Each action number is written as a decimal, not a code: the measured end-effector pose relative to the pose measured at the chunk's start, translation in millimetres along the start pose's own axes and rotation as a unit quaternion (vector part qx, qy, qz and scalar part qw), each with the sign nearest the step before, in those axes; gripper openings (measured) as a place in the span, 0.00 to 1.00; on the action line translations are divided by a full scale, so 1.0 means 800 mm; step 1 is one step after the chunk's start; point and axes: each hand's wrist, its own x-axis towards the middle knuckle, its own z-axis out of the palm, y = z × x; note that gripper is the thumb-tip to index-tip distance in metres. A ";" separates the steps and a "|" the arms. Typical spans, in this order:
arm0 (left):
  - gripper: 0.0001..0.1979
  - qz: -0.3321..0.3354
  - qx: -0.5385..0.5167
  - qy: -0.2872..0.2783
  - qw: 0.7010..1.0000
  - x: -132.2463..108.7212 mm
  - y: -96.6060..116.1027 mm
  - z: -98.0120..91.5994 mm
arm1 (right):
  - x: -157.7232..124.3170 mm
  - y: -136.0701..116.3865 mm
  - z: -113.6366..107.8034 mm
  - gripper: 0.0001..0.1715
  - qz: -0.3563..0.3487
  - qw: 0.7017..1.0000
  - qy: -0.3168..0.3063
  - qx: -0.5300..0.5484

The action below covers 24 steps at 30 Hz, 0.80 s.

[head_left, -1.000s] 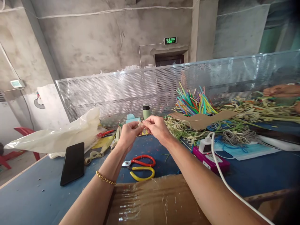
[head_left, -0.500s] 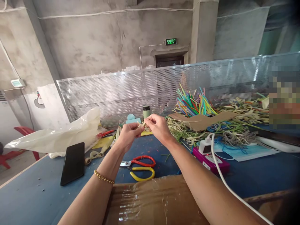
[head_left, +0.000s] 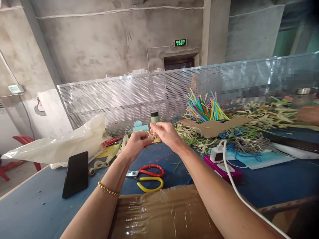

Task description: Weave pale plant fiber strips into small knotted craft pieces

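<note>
Your left hand and right hand pinch a pale strip in closed fingers; scissors lie nearer you than they.

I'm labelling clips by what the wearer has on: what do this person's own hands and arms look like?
The left hand and right hand are ungloved, and no sleeves show. A gold-coloured bracelet of round beads circles the left wrist; the right has none visible.
</note>
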 end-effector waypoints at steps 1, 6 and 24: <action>0.15 -0.001 -0.001 0.000 1.000 0.000 0.001 -0.001 | 0.000 0.000 0.000 0.24 -0.005 1.000 -0.002 -0.004; 0.09 -0.037 -0.019 -0.024 0.999 -0.001 0.005 -0.007 | 0.000 0.001 0.001 0.13 -0.019 0.998 -0.047 0.039; 0.07 -0.085 -0.148 -0.029 0.985 -0.002 0.009 -0.018 | -0.007 -0.006 0.011 0.10 0.025 0.978 -0.038 0.202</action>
